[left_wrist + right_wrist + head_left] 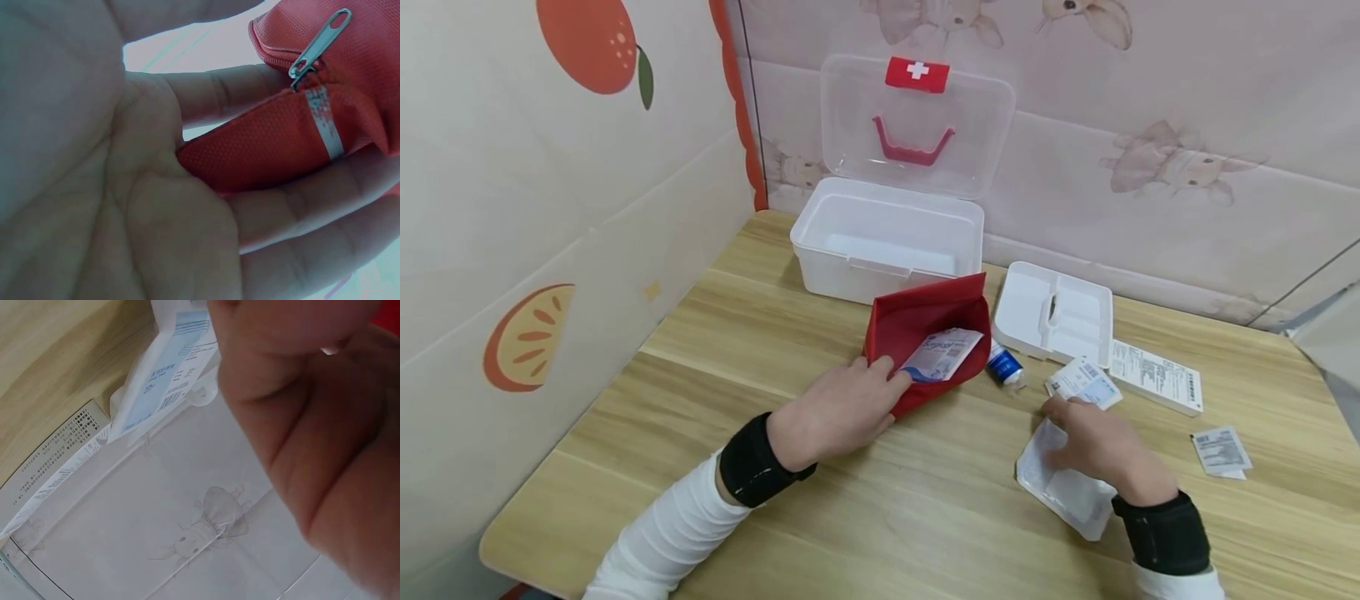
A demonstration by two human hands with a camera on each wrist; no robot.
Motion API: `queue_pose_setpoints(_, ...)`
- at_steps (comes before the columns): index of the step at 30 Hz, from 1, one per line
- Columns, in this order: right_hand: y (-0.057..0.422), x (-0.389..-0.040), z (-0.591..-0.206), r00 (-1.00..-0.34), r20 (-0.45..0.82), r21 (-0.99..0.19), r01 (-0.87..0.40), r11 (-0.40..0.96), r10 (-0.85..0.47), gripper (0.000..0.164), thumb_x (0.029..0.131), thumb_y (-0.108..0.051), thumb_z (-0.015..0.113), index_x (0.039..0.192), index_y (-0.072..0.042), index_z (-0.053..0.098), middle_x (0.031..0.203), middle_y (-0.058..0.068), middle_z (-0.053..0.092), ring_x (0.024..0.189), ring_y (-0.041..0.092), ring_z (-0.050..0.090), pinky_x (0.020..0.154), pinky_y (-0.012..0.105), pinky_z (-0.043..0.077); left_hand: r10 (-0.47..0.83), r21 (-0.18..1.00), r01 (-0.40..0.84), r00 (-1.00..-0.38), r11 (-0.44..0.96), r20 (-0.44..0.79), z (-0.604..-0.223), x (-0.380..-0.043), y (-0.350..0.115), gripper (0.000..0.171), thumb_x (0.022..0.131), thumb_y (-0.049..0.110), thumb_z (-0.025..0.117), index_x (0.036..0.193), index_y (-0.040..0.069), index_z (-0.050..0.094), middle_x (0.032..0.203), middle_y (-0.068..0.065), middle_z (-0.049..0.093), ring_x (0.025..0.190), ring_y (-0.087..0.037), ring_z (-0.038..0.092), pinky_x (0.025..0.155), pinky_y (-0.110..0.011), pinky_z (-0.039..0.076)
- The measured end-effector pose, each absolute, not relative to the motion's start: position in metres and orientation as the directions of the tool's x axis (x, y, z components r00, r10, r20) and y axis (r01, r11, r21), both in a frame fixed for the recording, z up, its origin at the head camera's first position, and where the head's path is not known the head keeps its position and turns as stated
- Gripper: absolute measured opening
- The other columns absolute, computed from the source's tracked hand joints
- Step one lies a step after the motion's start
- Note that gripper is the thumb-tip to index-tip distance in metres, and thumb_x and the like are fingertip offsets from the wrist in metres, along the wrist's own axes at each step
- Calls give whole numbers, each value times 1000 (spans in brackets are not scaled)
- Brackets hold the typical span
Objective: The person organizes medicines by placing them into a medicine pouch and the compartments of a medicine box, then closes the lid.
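Left side: your left hand (842,408) grips the red pouch (895,333) at its near left corner, fingers curled round the fabric. At close range, a flap of the pouch lies between your fingers, beside a metal zip pull (312,53). The pouch stands with its mouth gaping on the table (910,508), in front of the white bin (831,271); a white-and-blue sachet (943,354) printed "Surgical" leans inside it.

Right side: your right hand (1097,446) is over the upper end of the clear packet (1067,496), fingers bent downward. You cannot tell from these views whether they pinch it. The packet lies flat on the table, right of the pouch and well apart from it. Just beyond your fingertips is a blue-and-white packet (1086,383).

Surroundings: the blue-capped tube (1004,365) lies just beside the pouch, on its right. Behind it is the white tray (1086,329), with the printed carton (1161,379) near its right corner. Farther right, a small sachet pair (1220,450) lies on the table. The bin's clear lid (850,112) stands raised against the wall (1060,67), carrying a red handle (913,155) and a red catch (917,75) marked with a white cross.
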State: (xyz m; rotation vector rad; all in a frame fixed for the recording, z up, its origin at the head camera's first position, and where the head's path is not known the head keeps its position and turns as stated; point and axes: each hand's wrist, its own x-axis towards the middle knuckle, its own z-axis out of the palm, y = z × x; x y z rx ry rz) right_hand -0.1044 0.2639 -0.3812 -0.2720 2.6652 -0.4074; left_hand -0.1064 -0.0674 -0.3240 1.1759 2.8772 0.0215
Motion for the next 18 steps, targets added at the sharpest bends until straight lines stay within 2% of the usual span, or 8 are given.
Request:
queue_pose_setpoints(5,264,-106,-382,-889,-381,-335,-121,934,-252,62,76,-20,86,129,-2,57,117,21,64,91,24,60,77,45,54,702,26,701,-712,712,-26,-323,-106,-67,39,90,28,74,118,5,61,100,-11,64,80,-23,63,74,-33,60)
queue_pose_setpoints(11,264,-106,-388,-901,-331,-359,-155,920,-281,39,81,-15,81,116,-4,65,98,10,64,81,22,56,66,36,50,699,30,699,-714,715,-37,-324,-106,-67,39,90,29,74,119,5,61,100,-12,63,81,-24,63,74,-34,60)
queue_pose_setpoints(14,264,-105,-389,-910,-307,-370,-155,916,-279,38,81,-15,81,114,-4,66,102,13,64,83,23,56,68,38,51,703,29,702,-711,711,-29,-325,-106,-67,39,90,29,73,119,5,61,100,-12,63,81,-24,63,74,-34,60)
queue_pose_setpoints(18,265,-105,-389,-921,-290,-359,-148,922,-261,45,80,-21,82,116,-1,64,109,17,65,86,23,58,72,41,52,706,27,706,-708,708,-17,-326,-106,-66,39,90,29,74,118,6,61,100,-12,63,81,-24,64,74,-35,60)
